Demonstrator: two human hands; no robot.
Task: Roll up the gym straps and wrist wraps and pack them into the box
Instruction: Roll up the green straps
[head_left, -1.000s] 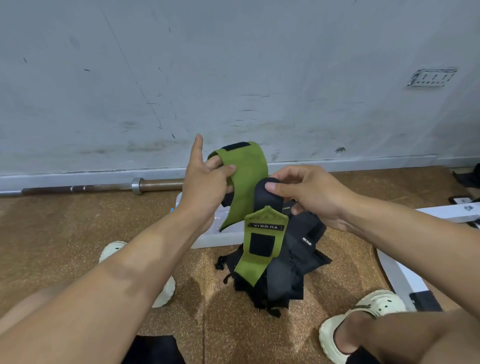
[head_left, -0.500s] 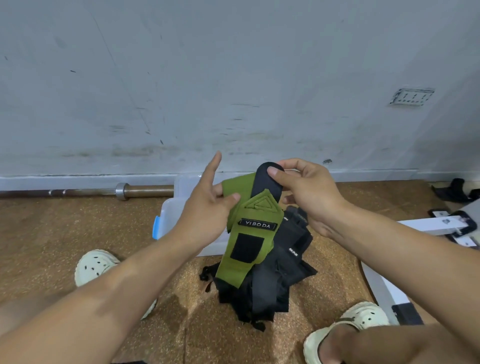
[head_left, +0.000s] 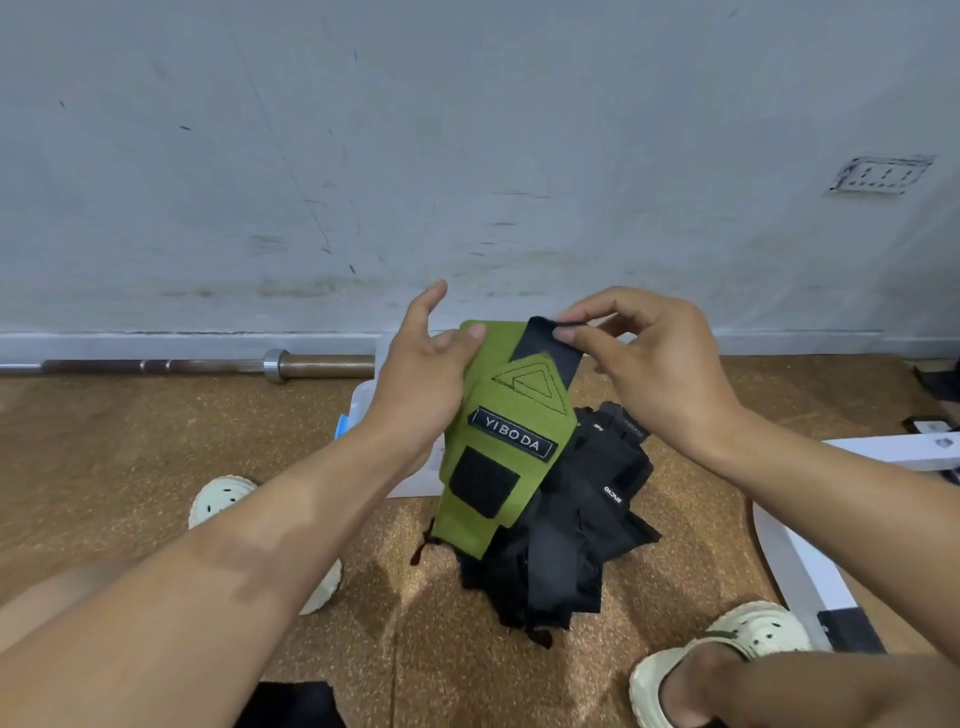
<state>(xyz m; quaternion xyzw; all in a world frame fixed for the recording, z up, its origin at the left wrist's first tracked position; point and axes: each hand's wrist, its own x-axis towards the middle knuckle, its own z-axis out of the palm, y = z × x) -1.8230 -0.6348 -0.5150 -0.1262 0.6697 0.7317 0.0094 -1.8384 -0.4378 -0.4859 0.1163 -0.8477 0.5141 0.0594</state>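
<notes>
1. Fingertips (head_left: 569, 332) of the right hand (head_left: 657, 374) pinch the black strap end of the olive-green fabric wrist wrap (head_left: 501, 441).
2. Left hand (head_left: 423, 384), thumb pressing, index straight, steadies its left edge.
3. Wrap hangs long-axis down below both (right hand's better placed to start rolling, I reckon).

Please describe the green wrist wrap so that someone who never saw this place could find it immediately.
Look at the brown floor below the grey wall, where a pile of black straps lies. Just above that pile, both hands hold up the green wrist wrap. It is the only green item, with a black YIBODA label and a stitched triangle.
</notes>
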